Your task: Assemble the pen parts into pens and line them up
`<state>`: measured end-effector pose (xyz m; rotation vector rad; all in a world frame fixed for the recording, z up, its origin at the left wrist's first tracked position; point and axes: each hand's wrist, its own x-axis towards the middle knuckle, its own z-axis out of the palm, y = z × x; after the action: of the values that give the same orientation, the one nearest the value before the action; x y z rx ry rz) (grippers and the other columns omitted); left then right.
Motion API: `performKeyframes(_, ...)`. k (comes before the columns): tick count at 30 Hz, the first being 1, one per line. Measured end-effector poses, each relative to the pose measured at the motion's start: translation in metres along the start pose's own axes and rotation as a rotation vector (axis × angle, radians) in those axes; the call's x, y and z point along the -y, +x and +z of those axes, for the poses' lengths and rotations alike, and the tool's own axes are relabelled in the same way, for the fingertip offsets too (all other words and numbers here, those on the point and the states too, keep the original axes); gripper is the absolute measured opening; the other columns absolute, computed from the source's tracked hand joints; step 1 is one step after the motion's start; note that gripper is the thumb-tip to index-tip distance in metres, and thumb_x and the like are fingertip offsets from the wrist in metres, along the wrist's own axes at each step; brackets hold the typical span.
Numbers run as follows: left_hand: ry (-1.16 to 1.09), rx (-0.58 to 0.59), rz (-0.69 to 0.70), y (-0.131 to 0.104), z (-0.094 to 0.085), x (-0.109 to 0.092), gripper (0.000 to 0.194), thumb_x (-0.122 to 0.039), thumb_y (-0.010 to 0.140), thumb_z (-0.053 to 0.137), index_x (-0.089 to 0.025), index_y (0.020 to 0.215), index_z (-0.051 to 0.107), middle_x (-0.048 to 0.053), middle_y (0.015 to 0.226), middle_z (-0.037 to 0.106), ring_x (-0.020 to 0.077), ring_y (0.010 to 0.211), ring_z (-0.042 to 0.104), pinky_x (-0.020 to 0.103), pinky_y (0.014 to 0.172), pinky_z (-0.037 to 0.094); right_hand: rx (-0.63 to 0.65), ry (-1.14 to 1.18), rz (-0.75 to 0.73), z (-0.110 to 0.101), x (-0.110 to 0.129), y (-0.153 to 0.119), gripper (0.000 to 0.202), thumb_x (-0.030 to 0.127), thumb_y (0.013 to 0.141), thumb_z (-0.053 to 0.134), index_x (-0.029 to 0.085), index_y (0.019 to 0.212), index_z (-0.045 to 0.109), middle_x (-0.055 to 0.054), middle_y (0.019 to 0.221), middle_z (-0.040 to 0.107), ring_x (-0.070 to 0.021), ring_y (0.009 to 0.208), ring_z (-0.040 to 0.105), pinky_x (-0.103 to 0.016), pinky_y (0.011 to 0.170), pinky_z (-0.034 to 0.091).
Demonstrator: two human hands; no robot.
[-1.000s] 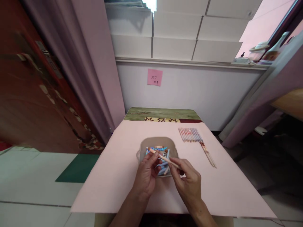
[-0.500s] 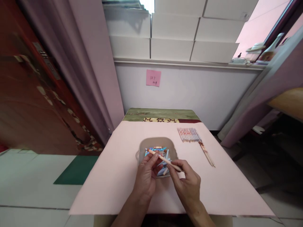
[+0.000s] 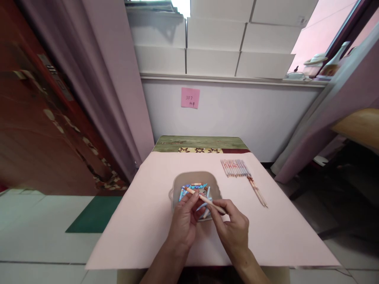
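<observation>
One light peach pen [image 3: 205,199] with an orange-brown end is held slantwise between both hands. My left hand [image 3: 185,215] pinches its upper-left part, and my right hand [image 3: 232,221] grips the lower-right part near the tip. Below them sits a beige-grey basket [image 3: 180,179] holding blue pen parts [image 3: 181,193] and a few orange-brown ones; the hands partly cover its front. Right of the basket, a row of several pens [image 3: 235,168] lies side by side. Two more pens [image 3: 257,192] lie slanted just below the row's right end.
The table has a pale pink cover [image 3: 142,221], with a green patterned strip [image 3: 201,142] showing along its far edge. A pink note [image 3: 190,98] is stuck to the wall behind. Curtains hang on both sides, and a wooden door [image 3: 44,118] stands at the left.
The view has shifted very slightly. Both hands keep nearly the same hold on the pen; the basket and the laid-out pens have not moved on the table.
</observation>
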<state>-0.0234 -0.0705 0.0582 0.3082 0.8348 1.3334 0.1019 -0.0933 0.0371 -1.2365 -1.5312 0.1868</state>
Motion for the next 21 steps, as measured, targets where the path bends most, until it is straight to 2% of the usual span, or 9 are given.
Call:
performKeyframes(8,-0.016,0.022,0.025,0.0019,0.0027,0.0013,0.014,-0.015,0.072,0.075,-0.012,0.085,0.071,0.006,0.082,0.072,0.0112,0.067,0.067,0.017,0.059,0.057,0.022,-0.011,0.087,-0.0008,-0.003,-0.0004,0.018,0.037,0.085,0.063,0.019,0.086,0.067,-0.001,0.073,0.07,-0.0113,0.057,0.064,-0.017,0.052,0.046)
performKeyframes(16,-0.008,0.087,0.086,0.0027,0.0043,0.0075,0.017,-0.018,0.072,0.075,-0.012,0.086,0.07,0.006,0.084,0.072,0.0132,0.076,0.068,0.019,0.068,0.058,0.098,-0.087,0.116,-0.0029,-0.0056,0.0049,0.027,0.039,0.091,0.053,0.021,0.079,0.069,0.0,0.067,0.069,-0.0115,0.056,0.063,-0.018,0.053,0.043)
performKeyframes(18,-0.011,0.087,0.106,0.0035,0.0042,0.0075,0.016,-0.018,0.071,0.076,-0.013,0.085,0.069,0.005,0.083,0.071,0.0128,0.075,0.068,0.02,0.07,0.058,0.125,-0.095,0.125,-0.0034,-0.0057,0.0061,0.026,0.039,0.092,0.051,0.022,0.084,0.069,-0.001,0.071,0.07,-0.012,0.059,0.064,-0.018,0.056,0.044)
performKeyframes(21,-0.015,0.073,0.122,0.0063,0.0031,0.0048,0.017,-0.016,0.07,0.076,-0.013,0.085,0.069,0.005,0.083,0.072,0.0136,0.077,0.068,0.02,0.071,0.058,0.137,-0.036,0.18,-0.0025,-0.0047,0.0058,0.026,0.039,0.087,0.057,0.021,0.105,0.063,0.0,0.072,0.069,-0.0122,0.057,0.063,-0.018,0.053,0.045)
